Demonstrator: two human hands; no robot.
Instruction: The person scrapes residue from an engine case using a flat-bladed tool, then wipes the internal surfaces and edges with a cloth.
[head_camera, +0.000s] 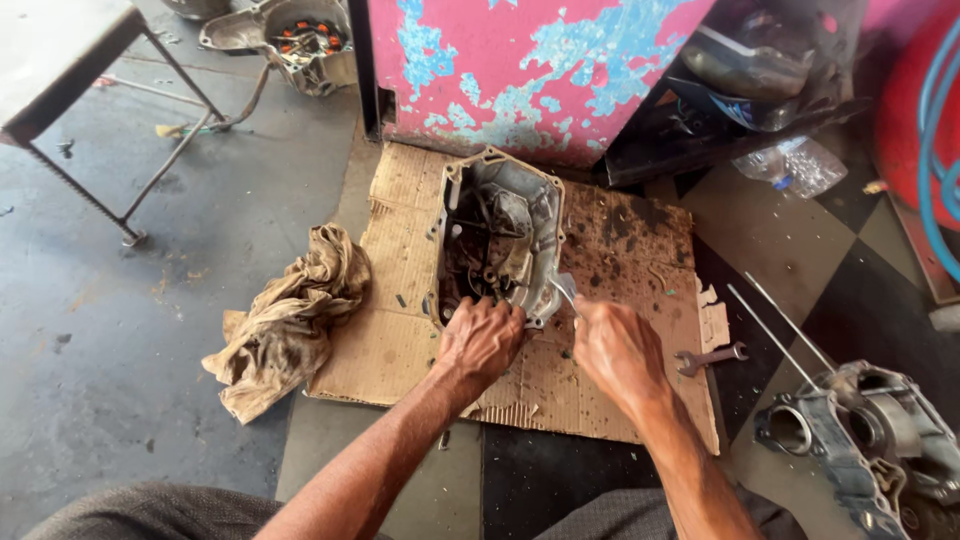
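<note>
**A:** One view only, the head camera looking down, so I'll take it from there. My left hand (482, 338) is clamped on the near rim of the engine case half (498, 240), fingers curled over its edge. My right hand (617, 345) is closed around a thin metal tool (564, 289) whose tip touches the case's lower right corner.

**B:** Which way does the case lie from your hands?

**A:** At twelve o'clock from the left hand, at about eleven from the right. Its long axis runs from six to twelve, open side up, with dark oily parts inside. The left hand is the nearer one, already on it; the right meets it only through the tool.

**B:** And underneath?

**A:** A stained sheet of cardboard (600, 390) on a checkered tile floor (790, 240). A crumpled rag (290, 315) lies at nine o'clock of the case, partly on the cardboard. A small spanner (712, 358) sits at three o'clock of my right hand, near it but apart.

**B:** The room?

**A:** A second engine casing (870, 440) with two long studs at four o'clock, a peeling pink and blue cabinet (530, 70) at twelve, just beyond the case, a metal stool (90, 90) at ten.
</note>
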